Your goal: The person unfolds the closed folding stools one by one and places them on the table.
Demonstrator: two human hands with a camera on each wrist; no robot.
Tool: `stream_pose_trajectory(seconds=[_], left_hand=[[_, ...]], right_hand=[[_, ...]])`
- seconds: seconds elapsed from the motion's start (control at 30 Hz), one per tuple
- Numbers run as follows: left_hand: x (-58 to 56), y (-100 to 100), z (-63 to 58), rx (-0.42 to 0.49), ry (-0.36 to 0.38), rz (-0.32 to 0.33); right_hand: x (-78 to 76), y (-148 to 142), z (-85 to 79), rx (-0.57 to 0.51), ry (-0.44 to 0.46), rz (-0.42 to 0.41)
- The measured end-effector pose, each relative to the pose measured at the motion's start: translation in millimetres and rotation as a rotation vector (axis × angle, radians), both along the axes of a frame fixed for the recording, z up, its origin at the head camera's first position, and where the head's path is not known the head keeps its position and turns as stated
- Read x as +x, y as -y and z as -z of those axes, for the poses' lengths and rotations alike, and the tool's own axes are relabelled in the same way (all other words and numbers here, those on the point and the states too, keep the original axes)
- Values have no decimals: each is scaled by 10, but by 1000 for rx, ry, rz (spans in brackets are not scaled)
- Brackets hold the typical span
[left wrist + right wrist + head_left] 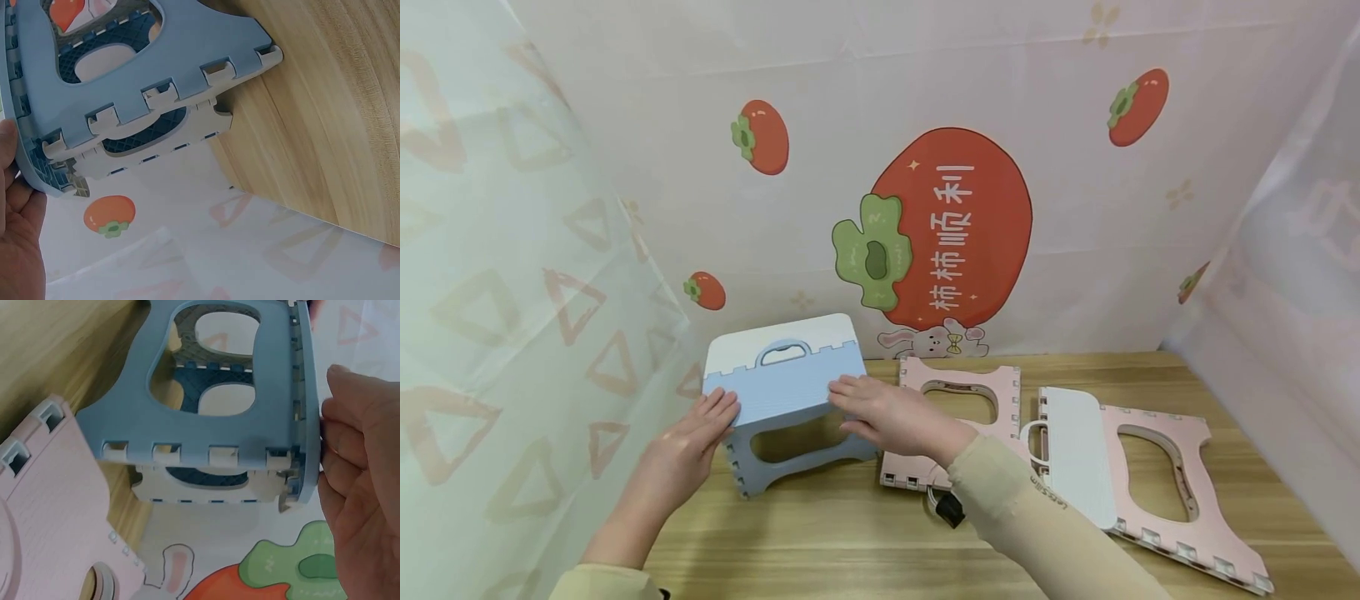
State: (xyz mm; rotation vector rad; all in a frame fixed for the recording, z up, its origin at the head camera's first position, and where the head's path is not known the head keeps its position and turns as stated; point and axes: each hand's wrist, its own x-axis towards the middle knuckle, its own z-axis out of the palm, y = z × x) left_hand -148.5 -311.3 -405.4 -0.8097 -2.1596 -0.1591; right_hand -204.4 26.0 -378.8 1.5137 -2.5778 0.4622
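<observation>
A blue and white folding step stool [790, 392] stands unfolded on its legs, with a loop handle [784, 350] in the middle of its top. My left hand [688, 446] rests its fingers on the near left corner of the top; in the left wrist view those fingers touch the stool's edge. Across at the right end of the top lies my right hand [898, 417], fingers extended. The right wrist view shows this hand [365, 469] against the top's side, beside the blue leg panel [134, 400]. Neither hand visibly curls round the stool.
Right of the blue stool, a pink and white folding stool lies spread out, with a left pink panel [955, 364], a white panel [1078, 458] and a right pink panel [1213, 517]. My right sleeve [1037, 517] covers part of it. Patterned sheets [1060, 50] enclose the wooden table [820, 550].
</observation>
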Motion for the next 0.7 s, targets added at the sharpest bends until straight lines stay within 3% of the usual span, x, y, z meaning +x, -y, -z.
stream_pose_trajectory(seconds=[0.13,0.27,0.53,0.7], left_hand=[[-25,32,10,20,11,14],[-55,72,29,25,15,9],[-49,94,-16,8,74,-81],[-25,-15,-29,40,105,-132]], right_hand=[[-15,-54,47,-21,-61,66],[-7,-63,88,-50,-73,79],[26,5,122,-44,-89,56],[48,31,104,-27,-72,62]])
